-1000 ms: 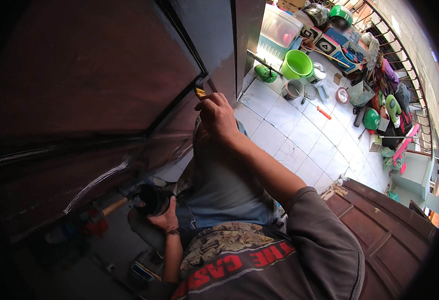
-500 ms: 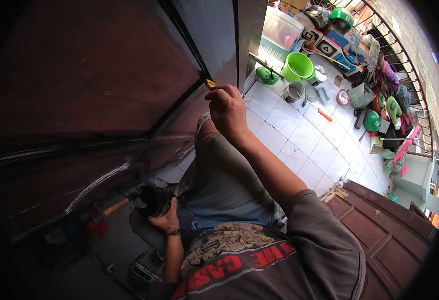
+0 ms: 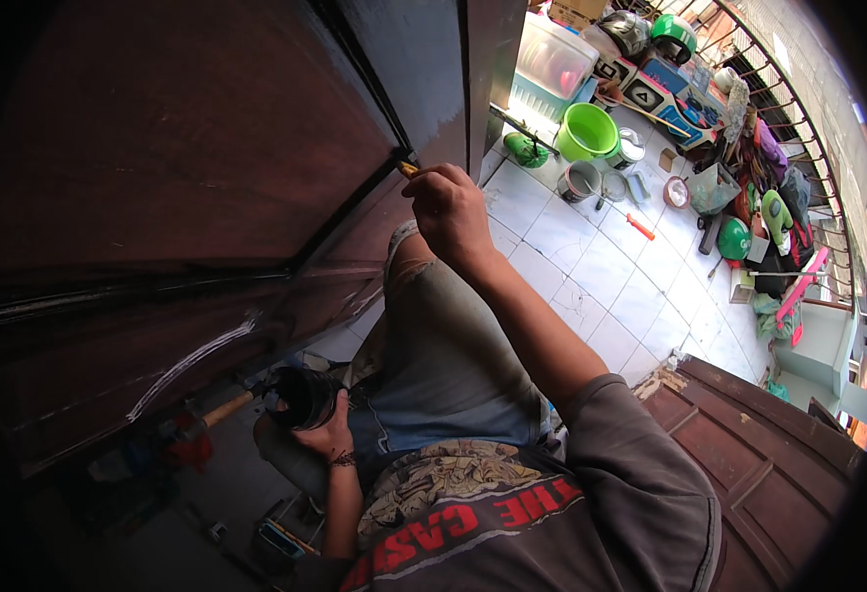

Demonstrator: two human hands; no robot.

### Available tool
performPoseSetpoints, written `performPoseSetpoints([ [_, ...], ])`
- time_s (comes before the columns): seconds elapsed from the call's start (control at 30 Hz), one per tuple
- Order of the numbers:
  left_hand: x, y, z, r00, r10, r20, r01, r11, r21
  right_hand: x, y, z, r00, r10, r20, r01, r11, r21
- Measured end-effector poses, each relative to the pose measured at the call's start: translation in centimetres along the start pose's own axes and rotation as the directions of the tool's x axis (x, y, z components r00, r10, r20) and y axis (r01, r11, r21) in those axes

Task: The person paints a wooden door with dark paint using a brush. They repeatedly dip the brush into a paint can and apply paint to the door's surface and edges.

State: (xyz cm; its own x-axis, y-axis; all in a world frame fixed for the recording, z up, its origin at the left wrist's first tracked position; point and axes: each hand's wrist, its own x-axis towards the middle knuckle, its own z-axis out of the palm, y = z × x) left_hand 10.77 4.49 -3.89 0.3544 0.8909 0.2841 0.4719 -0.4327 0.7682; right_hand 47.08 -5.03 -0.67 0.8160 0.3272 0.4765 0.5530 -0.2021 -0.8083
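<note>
Presently, right hand (image 3: 450,209) clamped on brush (image 3: 410,171) at dark moulding (image 3: 349,211) of the door (image 3: 157,148), left hand (image 3: 330,430) clasped round black can (image 3: 305,397) near the door; light, even strokes should limit runs.

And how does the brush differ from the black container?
The brush is slim and partly yellow; the black container is wide and round. The brush meets the dark door in the right grip; the container is in the left grip. Both are handheld.
</note>
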Motion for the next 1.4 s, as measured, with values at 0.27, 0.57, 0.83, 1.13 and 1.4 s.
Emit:
performPoseSetpoints([
  [0.27,0.0,-0.2,0.0,0.999,-0.039,-0.002,0.039,0.999,-0.012,-0.9,-0.2,1.4,0.983,0.138,-0.118,-0.131,0.989,0.065],
  [0.57,0.1,0.0,-0.1,0.997,0.070,0.014,-0.070,0.998,-0.006,-2.3,1.3,1.9,0.553,0.759,-0.345,-0.411,0.608,0.679],
  [0.83,-0.1,-2.1,-0.5,0.999,-0.039,0.026,0.043,0.984,-0.174,-2.3,-4.9,8.4,0.494,0.818,-0.293,-0.599,0.565,0.568],
  [1.13,-0.3,-1.4,-1.2,0.987,-0.155,0.053,0.164,0.937,-0.310,-4.0,1.1,8.6,0.548,0.780,-0.302,-0.467,0.585,0.663],
  [1.4,-0.5,-2.8,-1.8,0.988,-0.154,0.007,0.150,0.949,-0.276,-1.9,1.3,5.6,0.685,0.618,-0.387,-0.328,0.735,0.593],
])
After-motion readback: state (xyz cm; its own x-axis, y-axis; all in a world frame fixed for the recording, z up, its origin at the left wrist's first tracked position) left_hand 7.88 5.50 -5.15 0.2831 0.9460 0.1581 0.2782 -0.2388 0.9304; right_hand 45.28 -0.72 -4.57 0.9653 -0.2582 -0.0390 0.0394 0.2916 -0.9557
